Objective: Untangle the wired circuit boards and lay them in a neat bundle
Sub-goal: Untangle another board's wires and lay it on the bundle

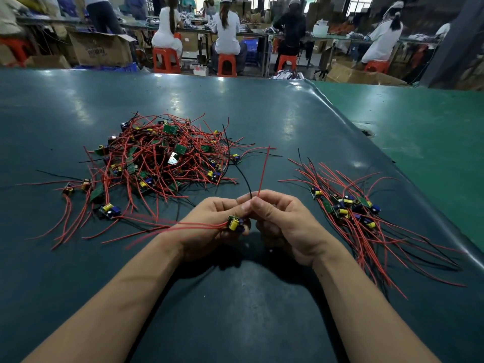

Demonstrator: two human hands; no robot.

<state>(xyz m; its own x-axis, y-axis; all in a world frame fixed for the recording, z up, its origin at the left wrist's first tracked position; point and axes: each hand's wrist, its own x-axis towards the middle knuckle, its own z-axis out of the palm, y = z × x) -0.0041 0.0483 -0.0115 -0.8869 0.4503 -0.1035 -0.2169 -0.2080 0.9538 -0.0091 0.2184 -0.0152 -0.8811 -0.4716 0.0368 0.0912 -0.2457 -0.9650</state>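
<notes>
Left hand [209, 226] grips light board [234, 222]; right hand [285, 226] pinches its floppy wires [263, 174]. Hold board edges, not components.

A dark teal surface [235, 121] with a glossy sheen carries two groups of wired circuit boards. On its left lies a tangled heap [157, 158] of small green boards with red and black wires splaying outward; a few stray boards [108, 210] sit at the heap's near edge. On the right, well apart, a neater bundle [348, 208] lies with boards clustered together and wires fanned toward the near right. A lighter green mat [424, 132] adjoins the surface's right edge.
</notes>
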